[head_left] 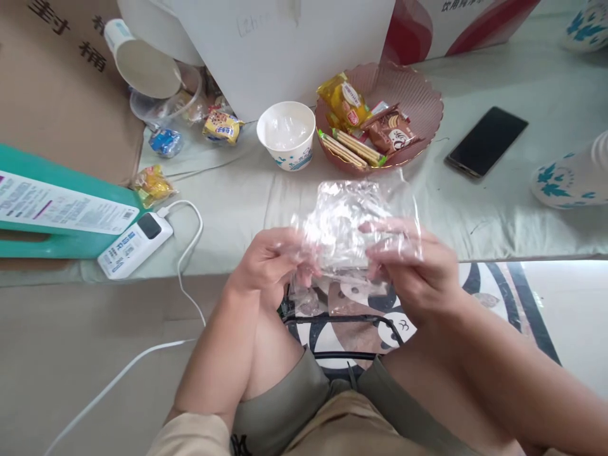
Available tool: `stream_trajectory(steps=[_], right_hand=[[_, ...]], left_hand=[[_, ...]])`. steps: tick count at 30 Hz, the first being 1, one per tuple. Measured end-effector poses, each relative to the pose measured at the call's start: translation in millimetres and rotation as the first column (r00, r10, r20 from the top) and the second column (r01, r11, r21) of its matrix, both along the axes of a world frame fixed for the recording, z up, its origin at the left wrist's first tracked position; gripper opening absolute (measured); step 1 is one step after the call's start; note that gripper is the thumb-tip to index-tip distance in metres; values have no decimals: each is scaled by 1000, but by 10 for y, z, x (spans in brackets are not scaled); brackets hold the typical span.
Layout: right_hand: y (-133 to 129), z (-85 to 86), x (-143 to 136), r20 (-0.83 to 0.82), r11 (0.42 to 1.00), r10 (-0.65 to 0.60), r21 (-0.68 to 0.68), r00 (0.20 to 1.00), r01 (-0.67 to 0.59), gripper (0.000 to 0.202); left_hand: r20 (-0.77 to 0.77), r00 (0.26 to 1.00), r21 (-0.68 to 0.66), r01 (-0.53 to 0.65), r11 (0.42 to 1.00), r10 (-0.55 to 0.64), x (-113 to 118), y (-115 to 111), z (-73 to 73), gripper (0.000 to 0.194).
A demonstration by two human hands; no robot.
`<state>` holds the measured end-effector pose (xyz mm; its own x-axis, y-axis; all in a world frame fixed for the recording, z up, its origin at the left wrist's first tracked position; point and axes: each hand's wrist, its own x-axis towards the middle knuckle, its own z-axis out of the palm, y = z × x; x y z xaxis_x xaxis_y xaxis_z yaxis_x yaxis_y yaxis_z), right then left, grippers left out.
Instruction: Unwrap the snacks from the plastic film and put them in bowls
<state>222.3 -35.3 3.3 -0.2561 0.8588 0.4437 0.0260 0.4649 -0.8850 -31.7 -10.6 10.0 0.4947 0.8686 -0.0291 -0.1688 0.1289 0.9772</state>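
Note:
Both hands hold a crumpled clear plastic bag in front of the table's edge. My left hand pinches its left side, and my right hand grips its right side, with the fingers partly seen through the film. Beyond the bag stands a white paper cup with clear plastic inside. To the cup's right, a pink ribbed bowl holds a yellow snack packet, a brown packet and thin stick snacks.
A black phone lies right of the bowl, near stacked paper cups. At left are a white power bank with a cable, a teal container and small packets. White boxes stand behind.

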Motion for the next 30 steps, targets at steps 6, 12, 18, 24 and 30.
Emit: stream_trajectory(steps=[6,12,18,24,30], right_hand=[[237,-240,-59,155,936,-202,-259,967,237,19],[308,-345,-68,33,852,-175,-495,984,169,54],[310,-289,-82,70,920,-163,-348,984,177,3],[405,-351,-94,-32,877,-246,-433,969,209,5],[399,-372,-1,-93,842,-331,-479,939,249,28]], left_hand=[[-367,919,132,-102,986,144,34,265,-156,12],[-274,929,163,-209,964,247,117,319,-242,22],[-281,934,-23,-238,971,222,142,298,-250,26],[-215,945,-196,-290,937,248,126,372,-266,22],[-157,922,-283,-385,878,353,125,398,-214,21]])
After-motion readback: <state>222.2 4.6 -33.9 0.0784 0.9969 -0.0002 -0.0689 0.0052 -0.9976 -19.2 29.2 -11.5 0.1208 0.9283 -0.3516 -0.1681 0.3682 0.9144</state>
